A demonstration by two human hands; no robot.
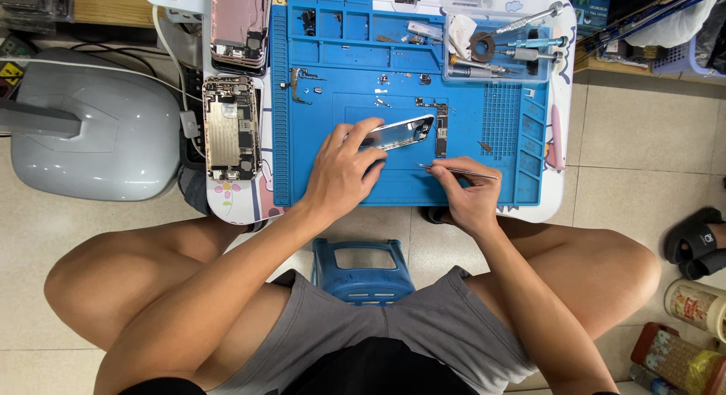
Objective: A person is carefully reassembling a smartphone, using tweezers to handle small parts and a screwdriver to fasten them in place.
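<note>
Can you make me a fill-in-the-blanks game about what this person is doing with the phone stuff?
1. The left hand holds a phone part above a mat coloured ____.
2. The right hand pinches thin metal ____.
3. An opened phone lies to the ____ of the mat.

Missing words: blue; tweezers; left

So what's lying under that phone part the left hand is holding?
The phone part rests on the blue work mat, tilted, with a dark circuit board beside its right end. The left hand covers its lower left end and whatever lies beneath.
</note>
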